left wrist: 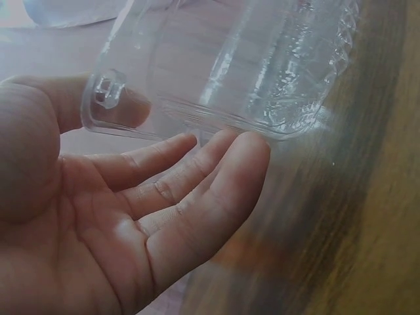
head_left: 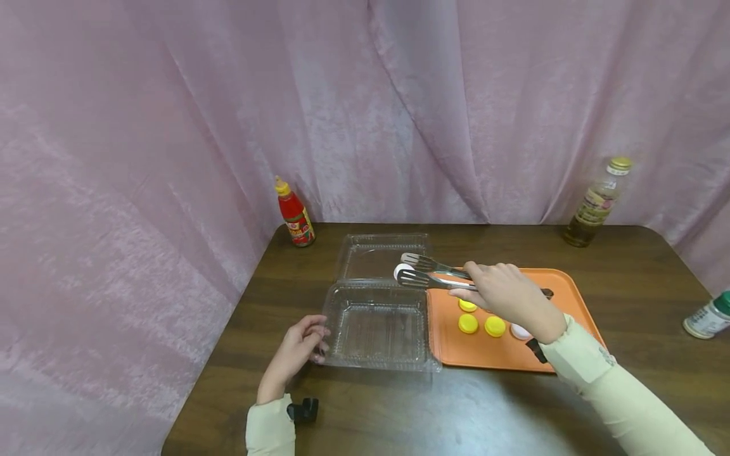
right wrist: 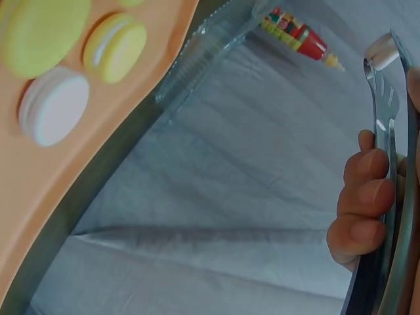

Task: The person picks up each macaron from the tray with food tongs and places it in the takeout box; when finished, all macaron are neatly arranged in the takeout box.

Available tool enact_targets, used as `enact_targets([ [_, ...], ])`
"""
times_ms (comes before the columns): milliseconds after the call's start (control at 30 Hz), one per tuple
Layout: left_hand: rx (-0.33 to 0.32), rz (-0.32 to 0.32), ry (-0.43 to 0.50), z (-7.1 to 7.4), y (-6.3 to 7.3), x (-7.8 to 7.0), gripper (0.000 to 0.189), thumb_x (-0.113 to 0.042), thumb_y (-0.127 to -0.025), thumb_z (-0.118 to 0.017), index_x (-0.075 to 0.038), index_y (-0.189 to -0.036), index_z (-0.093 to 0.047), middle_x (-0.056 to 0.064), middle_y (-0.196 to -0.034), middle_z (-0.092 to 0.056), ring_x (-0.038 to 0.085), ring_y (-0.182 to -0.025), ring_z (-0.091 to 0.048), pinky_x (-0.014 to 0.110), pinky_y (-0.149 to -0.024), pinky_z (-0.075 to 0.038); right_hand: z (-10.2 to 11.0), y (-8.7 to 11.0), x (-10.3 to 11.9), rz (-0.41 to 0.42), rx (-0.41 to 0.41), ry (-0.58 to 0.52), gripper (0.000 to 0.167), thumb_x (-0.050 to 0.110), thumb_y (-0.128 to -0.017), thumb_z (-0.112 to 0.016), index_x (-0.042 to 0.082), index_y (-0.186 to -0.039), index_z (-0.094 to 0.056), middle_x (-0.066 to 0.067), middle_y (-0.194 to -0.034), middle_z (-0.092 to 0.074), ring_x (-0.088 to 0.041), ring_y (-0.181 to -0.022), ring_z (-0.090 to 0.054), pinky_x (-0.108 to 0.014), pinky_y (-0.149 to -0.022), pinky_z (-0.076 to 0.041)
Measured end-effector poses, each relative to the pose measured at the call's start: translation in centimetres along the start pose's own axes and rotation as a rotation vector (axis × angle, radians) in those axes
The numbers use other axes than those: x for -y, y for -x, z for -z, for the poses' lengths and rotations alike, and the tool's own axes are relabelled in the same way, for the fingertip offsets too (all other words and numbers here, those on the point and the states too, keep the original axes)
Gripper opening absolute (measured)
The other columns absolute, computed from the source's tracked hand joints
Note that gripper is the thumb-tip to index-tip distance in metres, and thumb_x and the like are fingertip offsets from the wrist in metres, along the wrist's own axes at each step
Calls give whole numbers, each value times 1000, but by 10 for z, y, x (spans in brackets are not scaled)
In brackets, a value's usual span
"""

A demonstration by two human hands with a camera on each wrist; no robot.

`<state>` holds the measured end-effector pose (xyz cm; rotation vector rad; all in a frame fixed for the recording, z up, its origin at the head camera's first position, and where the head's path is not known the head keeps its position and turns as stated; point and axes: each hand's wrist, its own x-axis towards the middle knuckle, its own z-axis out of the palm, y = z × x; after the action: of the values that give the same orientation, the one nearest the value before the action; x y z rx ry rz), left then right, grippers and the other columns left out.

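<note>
My right hand (head_left: pixel 504 294) grips metal tongs (right wrist: pixel 387 98), which pinch a white macaron (right wrist: pixel 382 51) between their slotted tips. In the head view this macaron is above the hinge side of an opened clear plastic container (head_left: pixel 379 329), with its lid (head_left: pixel 384 253) folded back. My left hand (head_left: pixel 299 342) holds the container's left edge. In the left wrist view the thumb (left wrist: pixel 128 108) shows through the clear rim, while the fingers meet the outside wall. Yellow macarons (head_left: pixel 468 323) and a white one (right wrist: pixel 56 105) lie on an orange tray (head_left: pixel 547 278), partly hidden by my right arm.
A red sauce bottle (head_left: pixel 296 218) stands at the table's back left, an oil bottle (head_left: pixel 593 209) at the back right. A green-capped jar (head_left: pixel 710 316) is at the right edge. A pink curtain (head_left: pixel 365 126) hangs behind the table (head_left: pixel 456 418).
</note>
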<state>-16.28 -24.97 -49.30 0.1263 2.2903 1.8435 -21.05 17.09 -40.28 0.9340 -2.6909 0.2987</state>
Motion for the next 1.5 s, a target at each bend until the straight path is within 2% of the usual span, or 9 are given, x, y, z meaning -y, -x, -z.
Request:
enact_targets([
  [167,5,-15,-20,2,0,0,38,3,-100,-47,14,-136,-46,33,-115,-60,23,-81,-62,28,-60,-58,-12,-9,4,36,-3,-26,41,44,-94,-69,9,-84,-50,9,-54,-31,-6,-43,-24,-23,-42,-22],
  [267,11,-26,-33,4,0,0,38,2,-100,-47,15,-136,-46,33,-115,-60,25,-82,-63,30,-61,-59,-20,-14,8,87,-7,-26,49,55,-97,-57,10,-81,-47,10,-54,-27,-5,-44,-21,-22,-42,-19],
  [333,15,-30,-31,5,0,1,38,1,-101,-47,15,-136,-45,33,-115,-60,25,-82,-63,29,-61,-59,-25,-19,12,123,-8,-21,50,56,-97,-57,11,-80,-46,10,-53,-25,-4,-43,-19,-22,-42,-17],
  [400,17,-31,-28,5,0,1,38,1,-101,-47,16,-136,-45,33,-115,-60,24,-82,-63,29,-61,-59,-29,-23,18,149,3,-17,50,56,-96,-58,8,-85,-51,10,-51,-29,-3,-41,-21,-21,-40,-18],
  [533,17,-29,-22,4,0,-1,38,1,-101,-46,16,-136,-44,33,-116,-60,24,-82,-63,29,-61,-59,-37,-33,29,181,43,-5,43,44,-92,-72,4,-95,-58,8,-52,-39,-3,-40,-28,-20,-38,-23],
  [733,11,-18,-16,3,-2,-1,38,2,-101,-46,15,-136,-45,33,-116,-60,25,-82,-63,27,-61,-58,-53,-46,42,265,-8,143,51,53,-90,-70,11,-76,-44,9,-56,-23,-6,-47,-22,-20,-40,-17],
  [933,18,-16,-13,4,-1,-1,37,1,-101,-45,16,-136,-45,33,-115,-59,22,-81,-62,26,-60,-58,-62,-55,50,261,29,187,55,59,-90,-66,12,-74,-44,8,-55,-26,-7,-47,-21,-21,-39,-14],
  [1333,11,-8,18,1,-1,-1,39,4,-98,-46,15,-135,-46,33,-116,-59,22,-80,-61,25,-60,-56,-80,-69,53,271,108,184,49,58,-88,-68,10,-78,-62,5,-53,-42,-7,-45,-35,-23,-37,-26],
  [1500,-1,-3,2,2,1,-2,38,4,-98,-46,14,-135,-47,32,-116,-60,22,-80,-61,25,-60,-57,-86,-72,55,272,122,171,49,58,-88,-68,10,-79,-63,5,-54,-44,-7,-45,-36,-23,-38,-25],
])
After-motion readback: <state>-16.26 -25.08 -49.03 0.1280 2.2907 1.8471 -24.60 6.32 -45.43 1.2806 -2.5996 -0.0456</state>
